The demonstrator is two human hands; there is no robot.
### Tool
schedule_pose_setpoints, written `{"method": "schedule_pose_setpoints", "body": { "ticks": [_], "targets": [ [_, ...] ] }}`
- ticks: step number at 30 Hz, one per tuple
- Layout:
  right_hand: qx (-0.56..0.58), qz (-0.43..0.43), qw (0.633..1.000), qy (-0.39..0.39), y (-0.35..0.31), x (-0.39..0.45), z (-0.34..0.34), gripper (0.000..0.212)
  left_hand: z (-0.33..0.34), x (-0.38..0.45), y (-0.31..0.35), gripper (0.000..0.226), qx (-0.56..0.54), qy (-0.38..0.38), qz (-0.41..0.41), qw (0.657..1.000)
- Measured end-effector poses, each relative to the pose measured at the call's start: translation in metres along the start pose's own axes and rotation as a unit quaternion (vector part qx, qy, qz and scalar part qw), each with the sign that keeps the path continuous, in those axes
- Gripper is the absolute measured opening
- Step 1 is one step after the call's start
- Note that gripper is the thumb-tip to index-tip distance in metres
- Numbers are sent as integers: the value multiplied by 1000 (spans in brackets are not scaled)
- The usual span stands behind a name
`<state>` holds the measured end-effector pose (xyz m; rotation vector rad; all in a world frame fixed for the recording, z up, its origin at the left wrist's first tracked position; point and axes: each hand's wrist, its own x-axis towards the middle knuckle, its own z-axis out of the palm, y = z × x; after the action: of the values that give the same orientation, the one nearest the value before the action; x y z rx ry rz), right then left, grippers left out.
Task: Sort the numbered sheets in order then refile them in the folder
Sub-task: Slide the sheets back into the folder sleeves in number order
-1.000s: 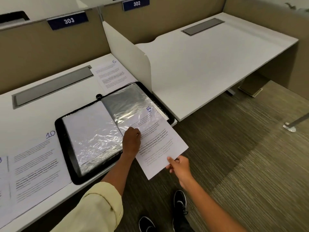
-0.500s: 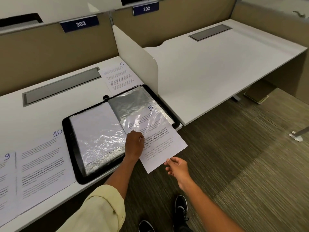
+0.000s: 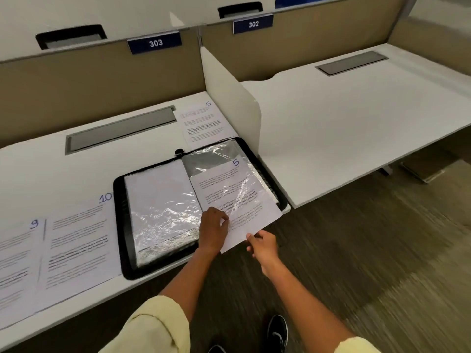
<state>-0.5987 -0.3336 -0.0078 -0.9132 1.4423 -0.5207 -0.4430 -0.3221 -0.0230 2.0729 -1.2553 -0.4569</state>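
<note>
Head view: sheet 5 (image 3: pixel 237 197) half inside the right sleeve of the open folder (image 3: pixel 119 225) on desk (image 3: pixel 51 174). Left hand (image 3: pixel 212 231) pinches the sleeve edge; right hand (image 3: pixel 262 244) grip pinches the sheet's corner. Sheets 6 (image 3: pixel 201 123), 9 (image 3: pixel 17 263), 10 (image 3: pixel 79 245) lie around. Labels 303 (image 3: pixel 155 43), 302 (image 3: pixel 253 24).

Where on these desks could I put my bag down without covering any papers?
The right desk is bare. On the left desk, there's a bare strip between the grey slot and sheet 10. The front is crowded: sheets 9 and 10, the folder, both hands on sheet 5.
</note>
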Motion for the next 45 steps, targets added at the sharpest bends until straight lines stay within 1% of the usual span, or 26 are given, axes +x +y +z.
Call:
{"method": "schedule_pose_setpoints", "body": {
  "ticks": [6, 9, 14, 16, 20, 23, 28, 30, 32, 36, 40, 43, 45],
  "targets": [
    [-64, -41, 995, -61, 3, 5, 0, 11, -3, 0, -5, 8, -6, -2, -2, 1000],
    [-101, -67, 991, -64, 4, 8, 0, 14, -1, 0, -6, 12, -12, 6, 5, 1000],
    [-119, -94, 986, -65, -13, 19, 7, 15, 4, -3, -1, 22, -21, 39, 15, 999],
    [-111, -80, 989, -63, -20, 24, 13, 16, 6, -5, -2, 21, -31, 47, 16, 998],
    [-98, -56, 992, -58, -29, 34, 21, 17, 12, -10, -7, 9, -45, 46, -24, 998],
    [-102, -53, 992, -55, -34, 43, 24, 16, 13, -10, -4, 9, -46, 43, -44, 997],
    [-125, -54, 989, -58, -45, 59, 30, 28, 13, -10, 2, 13, -71, 48, -73, 994],
    [-108, -41, 991, -70, -48, 65, 33, 29, 14, -10, 1, 16, -78, 59, -68, 993],
    [-84, -30, 992, -88, -50, 70, 36, 30, 14, -11, 0, 15, -77, 70, -57, 993],
    [-60, 14, 992, -110, -60, 78, 41, 24, 12, -11, 3, 19, -72, 74, -59, 993],
    [-36, 65, 990, -122, -71, 84, 46, 10, 11, -10, 6, 17, -60, 65, -76, 993],
    [-24, 75, 987, -143, -74, 85, 44, 10, 9, -10, 9, 11, -50, 61, -81, 994],
    [-17, 75, 987, -140, -73, 84, 41, 11, 10, -10, 9, 12, -47, 55, -78, 994]
  ]
}}
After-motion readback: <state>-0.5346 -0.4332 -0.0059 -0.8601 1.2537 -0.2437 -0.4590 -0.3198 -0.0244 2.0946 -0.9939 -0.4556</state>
